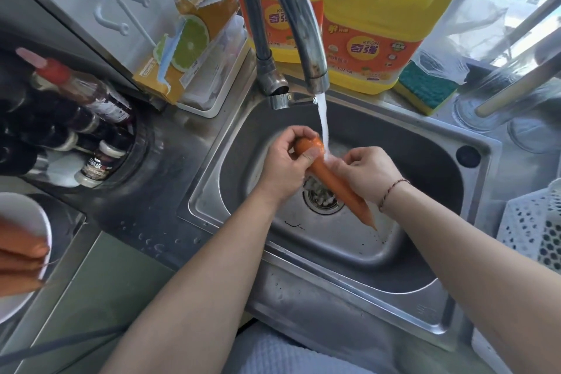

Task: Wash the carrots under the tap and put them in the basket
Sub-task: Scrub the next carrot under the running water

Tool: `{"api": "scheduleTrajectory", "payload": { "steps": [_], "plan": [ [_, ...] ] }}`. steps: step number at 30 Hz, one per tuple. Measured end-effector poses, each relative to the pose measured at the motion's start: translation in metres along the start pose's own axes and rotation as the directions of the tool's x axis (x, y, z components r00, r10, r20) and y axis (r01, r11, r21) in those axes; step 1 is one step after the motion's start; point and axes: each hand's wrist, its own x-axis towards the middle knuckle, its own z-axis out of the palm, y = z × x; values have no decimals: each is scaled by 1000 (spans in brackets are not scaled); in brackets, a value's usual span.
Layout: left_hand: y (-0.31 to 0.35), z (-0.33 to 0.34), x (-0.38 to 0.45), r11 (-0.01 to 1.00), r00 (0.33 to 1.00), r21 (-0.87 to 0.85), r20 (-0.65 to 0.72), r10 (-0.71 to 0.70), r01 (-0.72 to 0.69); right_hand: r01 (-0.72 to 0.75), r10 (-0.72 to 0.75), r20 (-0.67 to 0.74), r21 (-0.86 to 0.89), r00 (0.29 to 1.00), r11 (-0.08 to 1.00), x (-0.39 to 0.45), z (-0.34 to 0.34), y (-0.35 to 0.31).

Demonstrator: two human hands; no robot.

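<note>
Carrot (331,174) is over the sink (379,252) drain, thick end right under the tap (291,18) stream. Left hand (285,164) has fingers and thumb curled round the thick end; right hand (368,174) wraps the middle, fingers bent on it. More carrots (18,255) sit in a white bowl (30,215) far left, white basket (534,228) on the right edge.

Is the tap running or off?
Running: a white stream falls from the tap onto the carrot.
</note>
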Motion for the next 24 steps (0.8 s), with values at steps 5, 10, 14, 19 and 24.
{"api": "scheduleTrajectory", "payload": {
  "steps": [5,10,14,19,24],
  "plan": [
    [2,2,-3,994,993,-76,-86,-83,76,-12,11,7,63,1000,998,-7,7,-1],
    [5,-3,-4,993,983,-66,-150,-106,97,63,-63,-14,12,998,998,-10,16,6],
    [6,-5,-2,980,983,-117,-70,-171,162,156,-158,45,35,986,987,-17,15,25],
    [2,-1,0,991,999,135,-43,-4,10,233,-234,-103,-26,967,972,-17,15,34],
    [11,0,5,992,985,-69,-129,-118,110,202,-197,72,-73,978,977,-29,3,42]
  ]
}}
